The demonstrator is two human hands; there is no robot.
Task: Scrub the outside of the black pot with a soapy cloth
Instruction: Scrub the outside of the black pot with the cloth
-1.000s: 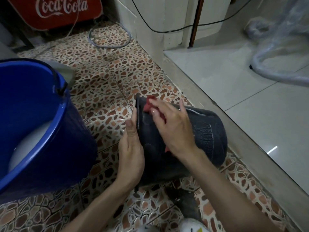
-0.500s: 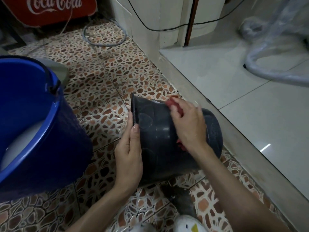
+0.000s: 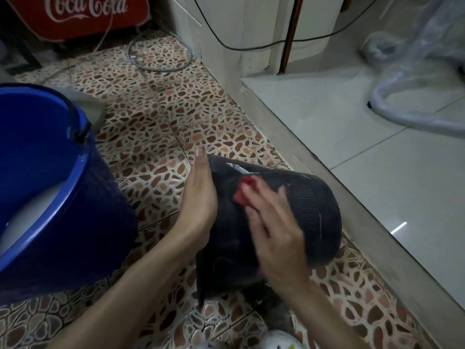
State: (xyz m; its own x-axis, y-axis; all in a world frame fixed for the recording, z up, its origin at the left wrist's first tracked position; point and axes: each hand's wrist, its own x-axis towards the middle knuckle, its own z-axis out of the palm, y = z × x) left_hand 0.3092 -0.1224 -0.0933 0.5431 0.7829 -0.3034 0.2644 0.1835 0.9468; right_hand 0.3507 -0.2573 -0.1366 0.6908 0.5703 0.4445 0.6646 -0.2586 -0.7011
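Observation:
The black pot (image 3: 312,210) lies on its side on the patterned floor tiles, its rim end toward the left. My left hand (image 3: 200,197) presses flat against that left end with straight fingers, steadying it. My right hand (image 3: 274,227) lies on top of the pot's curved wall and presses a red cloth (image 3: 242,191) against it; only the cloth's upper end shows beyond my fingers. The right hand is blurred by motion.
A blue bucket (image 3: 75,187) with whitish water stands close at the left. A raised concrete kerb (image 3: 327,177) runs diagonally just right of the pot, with pale floor tiles beyond. A red Coca-Cola cooler (image 3: 83,16), a hose loop (image 3: 161,59) and a black cable lie farther back.
My right hand has slid the red cloth along the pot's wall, from near the rim out to the middle and back. The left hand has shifted higher on the pot's left end.

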